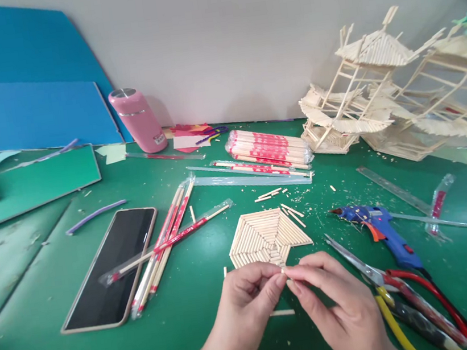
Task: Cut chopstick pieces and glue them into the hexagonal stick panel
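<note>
A flat panel of short wooden sticks (258, 232), laid in a many-sided pattern with a notch at its lower right, lies on the green table. At its near edge my left hand (250, 299) pinches with thumb and forefinger. The fingertips of my right hand (336, 299) meet it there, also closed. A small pale end of a short wooden stick (283, 272) shows between the fingertips; most of it is hidden. Another cut stick (282, 312) lies just below the hands, and several more cut pieces (294, 216) lie beside and behind the panel.
At right lie a blue glue gun (381, 230), scissors (371, 271) and yellow-handled pliers (410, 312). Stick-built pavilion models (371, 82) stand behind them. A phone (108, 272) and wrapped chopsticks (165, 241) lie left; a chopstick bundle (268, 147) and pink bottle (140, 121) are at the back.
</note>
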Demonstrator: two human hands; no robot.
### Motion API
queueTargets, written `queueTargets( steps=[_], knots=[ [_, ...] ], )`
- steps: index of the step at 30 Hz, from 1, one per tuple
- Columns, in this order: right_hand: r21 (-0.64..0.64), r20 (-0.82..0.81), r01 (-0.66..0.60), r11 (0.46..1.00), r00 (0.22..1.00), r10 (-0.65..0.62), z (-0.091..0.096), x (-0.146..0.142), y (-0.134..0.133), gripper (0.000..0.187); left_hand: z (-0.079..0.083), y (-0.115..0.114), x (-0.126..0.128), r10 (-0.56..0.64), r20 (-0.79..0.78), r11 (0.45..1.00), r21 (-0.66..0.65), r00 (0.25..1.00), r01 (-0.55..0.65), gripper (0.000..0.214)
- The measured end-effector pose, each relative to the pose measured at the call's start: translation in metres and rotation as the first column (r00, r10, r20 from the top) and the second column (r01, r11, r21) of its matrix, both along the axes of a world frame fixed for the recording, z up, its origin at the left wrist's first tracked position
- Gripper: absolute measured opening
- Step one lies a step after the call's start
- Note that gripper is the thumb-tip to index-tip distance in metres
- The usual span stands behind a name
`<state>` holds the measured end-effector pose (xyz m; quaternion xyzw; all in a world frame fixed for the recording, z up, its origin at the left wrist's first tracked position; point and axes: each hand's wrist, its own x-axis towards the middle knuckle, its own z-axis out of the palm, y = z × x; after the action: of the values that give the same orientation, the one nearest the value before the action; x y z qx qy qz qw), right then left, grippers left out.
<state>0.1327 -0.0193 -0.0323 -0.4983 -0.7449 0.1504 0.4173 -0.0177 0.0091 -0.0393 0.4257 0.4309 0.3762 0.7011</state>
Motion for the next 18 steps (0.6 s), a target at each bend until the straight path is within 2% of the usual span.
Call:
queueTargets(
  steps=[4, 8, 11, 14, 16, 18],
  knots=[
    [0.034, 0.039, -0.061, 0.998, 0.997, 0.060, -0.002, 0.005, 0.000, 0.029, 0.000, 0.001, -0.001, -0.100, 0.058, 0.989, -0.102, 0.993, 0.106, 0.021],
    [-0.001, 0.050, -0.133, 0.991, 0.990, 0.133, 0.000, 0.012, 0.003, 0.024, 0.001, 0.004, -0.002, -0.231, 0.124, 0.953, -0.172, 0.965, 0.251, 0.027],
    [-0.080, 0.016, -0.160, 0.984, 0.987, 0.162, 0.001, 0.014, 0.007, 0.019, 0.004, 0.007, -0.004, -0.299, 0.055, 0.944, -0.127, 0.953, 0.303, 0.032],
    [-0.193, -0.047, -0.165, 0.967, 0.986, 0.158, 0.002, 0.015, 0.011, 0.013, 0.007, 0.009, -0.005, -0.317, -0.010, 0.946, -0.075, 0.949, 0.315, 0.032],
    [-0.237, -0.094, -0.128, 0.963, 0.990, 0.109, 0.002, 0.016, 0.015, 0.008, 0.009, 0.009, -0.005, -0.295, -0.037, 0.955, -0.036, 0.955, 0.293, 0.030],
    [-0.248, -0.096, -0.036, 0.968, 0.995, 0.012, 0.001, 0.016, 0.019, 0.004, 0.009, 0.008, -0.004, -0.246, -0.111, 0.966, 0.052, 0.963, 0.252, 0.027]
  ],
)
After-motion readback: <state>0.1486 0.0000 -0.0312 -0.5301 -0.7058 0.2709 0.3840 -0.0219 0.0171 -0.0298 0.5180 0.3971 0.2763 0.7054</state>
